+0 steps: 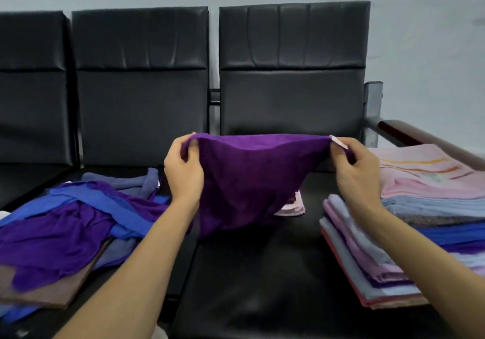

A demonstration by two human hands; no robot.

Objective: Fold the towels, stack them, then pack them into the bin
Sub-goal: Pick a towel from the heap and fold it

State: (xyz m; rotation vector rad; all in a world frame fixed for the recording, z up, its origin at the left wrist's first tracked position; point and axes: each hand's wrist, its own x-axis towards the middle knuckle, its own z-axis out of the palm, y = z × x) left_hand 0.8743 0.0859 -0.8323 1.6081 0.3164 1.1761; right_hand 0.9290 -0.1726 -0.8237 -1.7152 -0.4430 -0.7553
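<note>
A purple towel (246, 178) hangs in the air above the middle seat, stretched between my hands. My left hand (183, 168) pinches its upper left corner and my right hand (354, 165) pinches its upper right corner, where a small white tag shows. The towel sags down to a point near the seat. A loose heap of unfolded purple, blue and brown towels (68, 228) lies on the left seat. Two stacks of folded towels sit on the right: a near stack (367, 267) and a taller far stack (435, 202) topped by a pink one.
Black padded bench seats (262, 286) with tall backrests (288, 71) stand against a pale wall. A small pink folded cloth (294, 207) peeks from behind the hanging towel. A dark wooden armrest (409, 131) on a metal post borders the right end. No bin is in view.
</note>
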